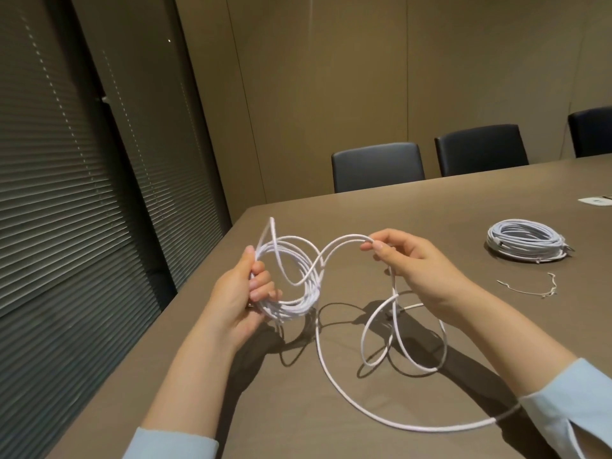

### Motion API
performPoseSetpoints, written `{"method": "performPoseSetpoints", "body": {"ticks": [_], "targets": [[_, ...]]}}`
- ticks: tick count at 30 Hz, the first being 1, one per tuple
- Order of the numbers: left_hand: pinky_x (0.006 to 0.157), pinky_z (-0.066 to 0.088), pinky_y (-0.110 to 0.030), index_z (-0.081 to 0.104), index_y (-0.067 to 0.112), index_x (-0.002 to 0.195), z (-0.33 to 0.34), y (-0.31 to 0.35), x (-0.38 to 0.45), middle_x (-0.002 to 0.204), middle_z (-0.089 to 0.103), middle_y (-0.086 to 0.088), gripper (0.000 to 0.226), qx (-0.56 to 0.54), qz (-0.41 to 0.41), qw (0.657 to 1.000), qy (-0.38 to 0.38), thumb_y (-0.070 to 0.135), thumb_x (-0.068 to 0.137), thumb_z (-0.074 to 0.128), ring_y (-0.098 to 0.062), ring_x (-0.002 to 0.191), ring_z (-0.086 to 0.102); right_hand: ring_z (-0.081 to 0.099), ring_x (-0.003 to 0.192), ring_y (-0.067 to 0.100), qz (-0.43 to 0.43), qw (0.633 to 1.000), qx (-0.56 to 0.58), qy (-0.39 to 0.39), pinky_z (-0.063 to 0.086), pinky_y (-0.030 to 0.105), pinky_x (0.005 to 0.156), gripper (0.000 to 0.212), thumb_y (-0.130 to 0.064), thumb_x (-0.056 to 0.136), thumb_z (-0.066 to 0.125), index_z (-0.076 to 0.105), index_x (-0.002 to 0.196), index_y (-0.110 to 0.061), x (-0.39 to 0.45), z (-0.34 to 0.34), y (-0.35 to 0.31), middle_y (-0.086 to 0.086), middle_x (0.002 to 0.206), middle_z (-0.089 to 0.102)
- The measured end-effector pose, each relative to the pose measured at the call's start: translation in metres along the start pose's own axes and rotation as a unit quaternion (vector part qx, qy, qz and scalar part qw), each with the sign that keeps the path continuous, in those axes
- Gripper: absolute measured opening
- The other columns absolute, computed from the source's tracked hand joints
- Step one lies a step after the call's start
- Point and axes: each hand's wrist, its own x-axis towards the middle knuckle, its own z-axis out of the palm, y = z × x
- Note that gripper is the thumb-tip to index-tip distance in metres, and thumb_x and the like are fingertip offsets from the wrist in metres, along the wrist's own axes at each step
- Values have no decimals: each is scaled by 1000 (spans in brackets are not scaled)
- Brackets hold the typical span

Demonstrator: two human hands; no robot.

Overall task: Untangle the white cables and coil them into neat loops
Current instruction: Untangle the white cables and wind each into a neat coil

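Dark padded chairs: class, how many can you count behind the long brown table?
3. One dark padded chair stands at the table's far left corner, a second is to its right, and a third is cut off by the right edge. More may sit outside the view.

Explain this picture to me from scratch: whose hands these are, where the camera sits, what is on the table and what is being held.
There is no machine here: a person works with two bare hands, and the single picture comes from a wide-angle camera worn on their head, looking forward and down.

The left hand grips a bundle of loops of white cable. The right hand pinches the same cable a little further along between thumb and fingers. The rest of that cable, the loose tail, lies in open curves on the brown table.

Further right sits a finished coil of pale cable, and near it a thin twist tie. Dark chairs stand behind the table.
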Motion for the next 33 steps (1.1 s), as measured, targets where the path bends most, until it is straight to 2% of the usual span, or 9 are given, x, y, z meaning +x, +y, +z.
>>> {"method": "performPoseSetpoints", "body": {"ticks": [6,9,12,15,18,22,28,31,33], "targets": [[48,48,-27,44,14,66,24,-23,-6,54,44,-7,43,212,-3,977,-41,38,102,43,-20,43,48,50,103,3,-13,999,-50,-2,43,9,78,14,-29,92,61,73,97,-26,-2,18,1,-5,114,48],[48,53,-27,54,2,78,34,-33,-11,59,54,-14,44,244,-3,969,-40,37,103,42,-23,46,55,48,98,2,-25,998,-59,29,43,3,67,6,-24,87,68,73,90,-23,-5,31,3,-5,107,45],[46,50,-26,50,5,78,37,-36,-15,56,53,-12,40,247,-17,968,-45,36,103,43,-23,45,54,48,96,2,-51,989,-118,78,37,-2,70,6,-22,87,69,74,90,-18,-6,37,9,-10,100,44],[46,48,-25,46,10,74,37,-35,-15,53,47,-7,38,224,-42,972,-56,35,102,47,-20,42,50,48,94,4,-75,975,-181,108,38,2,70,14,-25,89,68,75,93,-14,-6,38,12,-10,97,42],[43,44,-23,49,11,72,36,-34,-14,47,37,1,37,163,-89,980,-70,36,100,49,-13,37,40,49,94,15,-108,955,-247,124,44,19,73,13,-28,89,67,74,91,-17,-7,40,16,-9,98,42],[33,23,-15,52,11,66,28,-25,-9,42,24,8,39,22,-163,981,-107,36,96,51,-4,31,22,52,78,11,-138,951,-256,103,47,26,67,12,-32,89,66,67,93,-21,-8,38,14,-7,100,44],[33,9,-16,47,13,57,6,1,-1,37,23,8,43,-47,-148,982,-105,34,95,48,-4,26,20,52,72,-7,-46,973,-226,-16,39,10,60,26,-54,79,69,68,84,-28,-3,10,17,-10,97,56],[33,10,-16,46,14,55,-5,9,2,37,24,8,41,-72,-128,985,-85,33,92,50,-5,25,21,56,81,2,2,963,-268,3,41,19,66,27,-51,82,68,69,75,-25,1,-1,28,-9,92,58],[32,11,-16,45,15,54,-11,12,4,37,24,8,39,-92,-120,986,-76,33,88,52,-5,25,21,58,80,13,39,946,-314,67,46,31,69,32,-48,87,64,68,70,-21,6,-8,38,-5,82,61]]}}
